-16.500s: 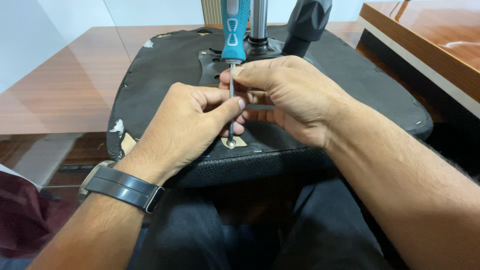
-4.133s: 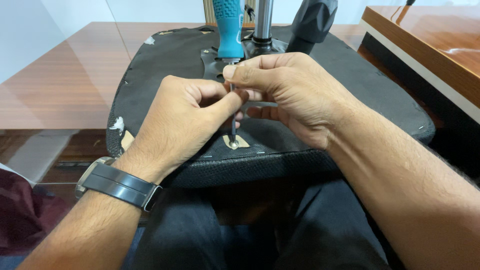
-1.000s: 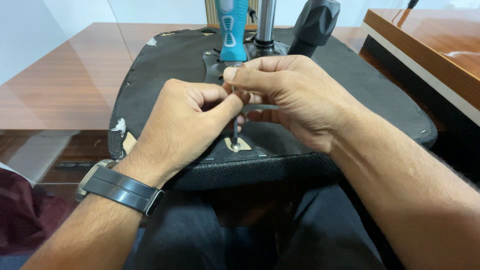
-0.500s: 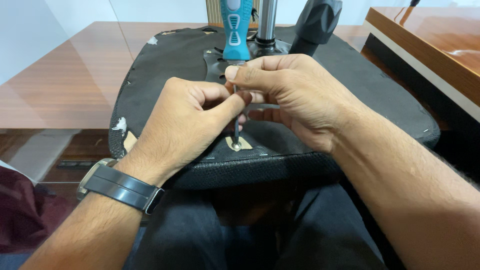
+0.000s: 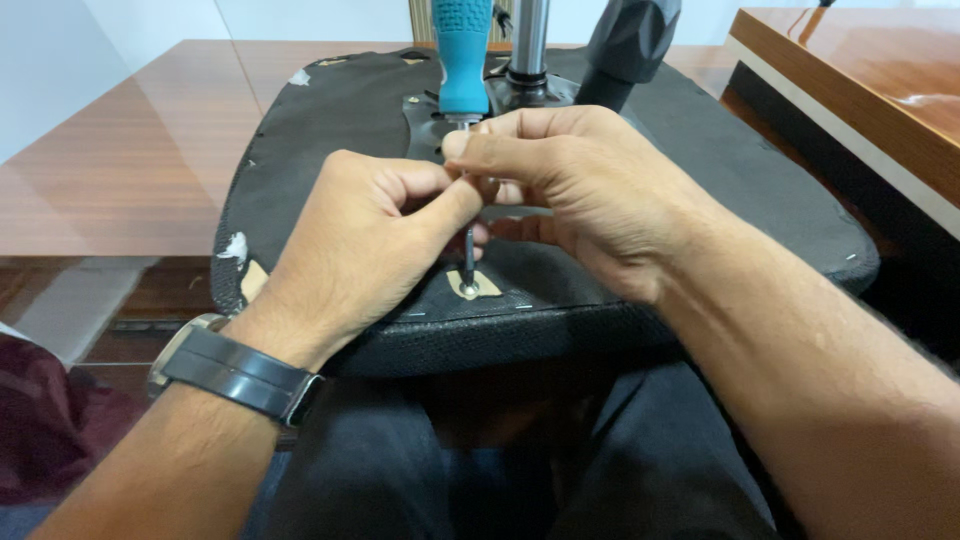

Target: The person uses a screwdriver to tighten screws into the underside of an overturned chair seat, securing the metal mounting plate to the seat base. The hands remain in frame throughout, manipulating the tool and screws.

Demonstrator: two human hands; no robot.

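An upturned office chair seat [image 5: 700,180] with a black underside rests on my lap. A screwdriver with a teal handle [image 5: 463,55] stands upright on it, its metal shaft tip set into a screw hole in a bare tan patch [image 5: 472,287] near the seat's front edge. My left hand [image 5: 365,240], with a dark watch on the wrist, pinches the shaft from the left. My right hand [image 5: 590,195] wraps around the shaft from the right, fingers curled just below the handle.
The chair's metal column [image 5: 527,45] and a black lever part [image 5: 625,45] rise behind the screwdriver. A polished wooden desk [image 5: 860,90] stands at the right. Reddish wooden floor [image 5: 120,170] lies to the left, and dark red cloth [image 5: 45,430] at lower left.
Both hands stay on the screwdriver shaft throughout. The fingers shift slightly and the handle leans a little between frames; the tip stays at the same hole.
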